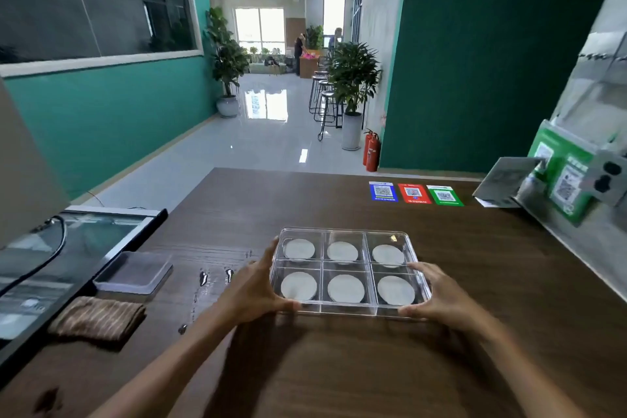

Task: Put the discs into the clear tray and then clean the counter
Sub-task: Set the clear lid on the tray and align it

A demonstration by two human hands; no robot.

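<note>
A clear tray with several compartments sits on the dark wooden counter. Each compartment holds a white disc. My left hand grips the tray's left side, fingers along its wall and thumb at the front corner. My right hand grips the tray's right front corner. A folded brown striped cloth lies at the counter's left. Water drops spot the counter just left of my left hand.
A clear lid lies left of the spill, by a glass-topped case. Blue, red and green QR cards lie at the far edge. A stand with green signs is at the right.
</note>
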